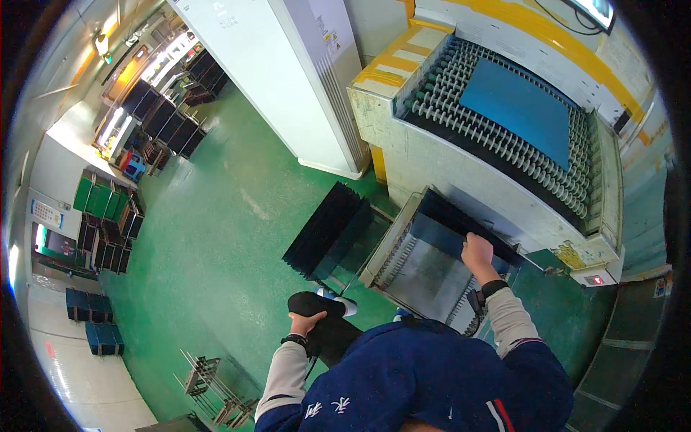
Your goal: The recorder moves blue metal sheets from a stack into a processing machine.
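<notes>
My right hand [477, 253] is closed at the upper edge of a thin dark blue panel [439, 236], which stands in a metal rack [372, 271] in front of me. Its fingertips are partly hidden. Slotted or toothed strips [396, 263] run along the rack's sides, and a greyish flat surface [421, 272] shows between them. My left hand [306, 322] lies on my black-trousered knee, fingers stretched over it and holding nothing. Just left of the rack, several dark panels [327, 227] stand close together in another frame.
Beyond the rack is a roller conveyor machine [432, 151] with a blue panel [518, 108] on its rollers. A tall white cabinet [288, 79] stands left of it. Metal frames [216, 389] sit on the green floor [216, 237] at lower left. Panel stacks [104, 198] line the left wall.
</notes>
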`<control>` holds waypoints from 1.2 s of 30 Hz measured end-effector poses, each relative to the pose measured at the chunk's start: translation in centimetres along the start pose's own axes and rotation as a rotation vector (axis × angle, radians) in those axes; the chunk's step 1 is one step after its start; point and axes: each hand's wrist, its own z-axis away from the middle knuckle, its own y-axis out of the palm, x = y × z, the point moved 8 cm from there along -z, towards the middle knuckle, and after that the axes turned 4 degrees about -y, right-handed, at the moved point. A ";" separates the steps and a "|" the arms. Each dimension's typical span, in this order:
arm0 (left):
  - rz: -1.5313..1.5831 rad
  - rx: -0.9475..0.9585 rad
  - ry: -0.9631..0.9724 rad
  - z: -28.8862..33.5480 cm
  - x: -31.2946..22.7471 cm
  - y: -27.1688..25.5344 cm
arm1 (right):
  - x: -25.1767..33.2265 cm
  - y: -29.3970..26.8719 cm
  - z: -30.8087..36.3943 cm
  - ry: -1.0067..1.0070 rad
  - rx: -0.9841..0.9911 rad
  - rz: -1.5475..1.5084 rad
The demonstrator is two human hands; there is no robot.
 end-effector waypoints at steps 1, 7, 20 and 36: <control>0.004 0.000 0.005 -0.1 0.1 0.0 | 0.0 0.0 0.0 0.000 0.000 0.001; 0.000 -0.013 -0.010 0.6 -0.4 -0.1 | -0.1 0.1 0.0 0.013 0.017 0.018; 0.029 -0.008 -0.010 0.9 -0.3 -0.3 | 0.2 -0.2 -0.1 0.010 -0.007 0.007; 0.043 0.006 -0.042 0.9 -0.4 -0.1 | 0.3 -0.6 0.1 0.012 -0.009 0.007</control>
